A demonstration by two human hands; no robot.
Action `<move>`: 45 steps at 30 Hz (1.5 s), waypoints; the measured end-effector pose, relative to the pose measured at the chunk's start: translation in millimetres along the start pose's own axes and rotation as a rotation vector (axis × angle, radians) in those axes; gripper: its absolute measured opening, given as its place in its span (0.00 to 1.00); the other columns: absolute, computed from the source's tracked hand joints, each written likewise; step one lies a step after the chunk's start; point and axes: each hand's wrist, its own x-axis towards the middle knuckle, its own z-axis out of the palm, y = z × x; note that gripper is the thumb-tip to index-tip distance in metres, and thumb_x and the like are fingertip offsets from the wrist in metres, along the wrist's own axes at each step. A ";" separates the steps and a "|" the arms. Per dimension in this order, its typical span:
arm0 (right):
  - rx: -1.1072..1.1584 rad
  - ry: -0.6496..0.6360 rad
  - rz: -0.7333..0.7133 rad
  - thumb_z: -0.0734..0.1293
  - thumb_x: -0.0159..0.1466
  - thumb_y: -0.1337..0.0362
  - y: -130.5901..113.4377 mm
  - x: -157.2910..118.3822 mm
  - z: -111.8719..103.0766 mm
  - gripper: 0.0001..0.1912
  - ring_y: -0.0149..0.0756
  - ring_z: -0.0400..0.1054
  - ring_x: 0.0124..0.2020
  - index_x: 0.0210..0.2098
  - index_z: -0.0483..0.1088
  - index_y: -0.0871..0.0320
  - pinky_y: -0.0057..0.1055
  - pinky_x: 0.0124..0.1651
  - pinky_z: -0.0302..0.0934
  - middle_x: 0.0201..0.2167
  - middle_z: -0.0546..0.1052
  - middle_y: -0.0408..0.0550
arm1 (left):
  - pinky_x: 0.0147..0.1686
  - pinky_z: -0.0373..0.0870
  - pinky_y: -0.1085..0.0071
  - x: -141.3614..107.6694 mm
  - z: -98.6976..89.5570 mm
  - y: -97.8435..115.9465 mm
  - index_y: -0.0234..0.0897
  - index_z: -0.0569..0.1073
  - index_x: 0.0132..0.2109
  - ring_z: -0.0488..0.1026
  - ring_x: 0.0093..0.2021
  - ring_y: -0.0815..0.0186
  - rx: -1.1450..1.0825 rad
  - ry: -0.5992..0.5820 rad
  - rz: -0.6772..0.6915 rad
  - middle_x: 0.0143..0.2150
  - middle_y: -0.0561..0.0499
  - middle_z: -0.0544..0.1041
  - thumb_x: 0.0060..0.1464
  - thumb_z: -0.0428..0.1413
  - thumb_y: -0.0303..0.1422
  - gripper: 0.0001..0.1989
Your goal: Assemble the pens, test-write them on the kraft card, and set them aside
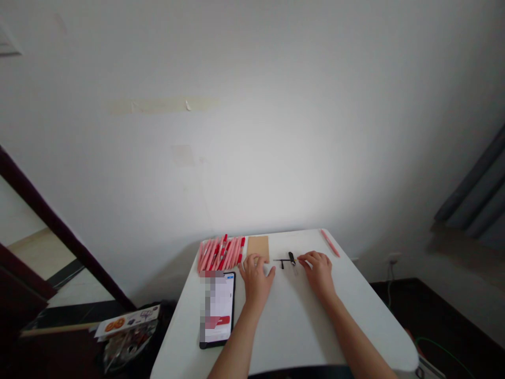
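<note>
My left hand (257, 279) rests with its fingers apart near the lower edge of a brown card (258, 247), holding nothing. Thumb and forefinger of my right hand (317, 271) are pressed together beside small black parts (292, 258) on the white table; what they pinch, if anything, is too small to name. A thin dark rod (281, 260) and a small black piece (282, 265) lie between my hands. At the back left is a pile of pink and red pens (221, 253). One pink pen (330, 243) lies alone at the back right.
A phone (219, 310) with a lit screen lies on the white table (292, 337), left of my left forearm. The wall (252, 131) stands behind the table. On the floor at the left is a dark bag (134, 342) of odds and ends.
</note>
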 end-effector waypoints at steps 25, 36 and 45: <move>-0.056 0.002 -0.050 0.62 0.64 0.61 1.3 -0.7 2.2 0.11 0.40 0.63 0.45 0.35 0.77 0.49 0.42 0.56 0.46 0.37 0.76 0.46 | 0.59 0.53 0.51 1.1 -3.5 1.2 0.44 0.77 0.35 0.64 0.54 0.58 -0.036 -0.057 -0.013 0.49 0.49 0.72 0.51 0.59 0.32 0.03; -0.069 0.022 0.031 0.61 0.64 0.62 4.2 -0.7 4.3 0.12 0.41 0.63 0.46 0.36 0.77 0.49 0.44 0.57 0.43 0.37 0.77 0.46 | 0.58 0.51 0.50 -0.6 -4.3 -0.5 0.41 0.75 0.33 0.63 0.55 0.57 0.065 -0.010 -0.039 0.49 0.48 0.72 0.49 0.59 0.31 0.02; -0.070 0.033 0.029 0.61 0.63 0.62 4.3 -0.6 5.2 0.12 0.41 0.64 0.45 0.36 0.77 0.51 0.42 0.56 0.45 0.37 0.77 0.47 | 0.58 0.50 0.51 -1.7 -4.0 -0.1 0.41 0.75 0.30 0.62 0.55 0.56 0.108 -0.016 -0.047 0.48 0.48 0.72 0.47 0.60 0.32 0.01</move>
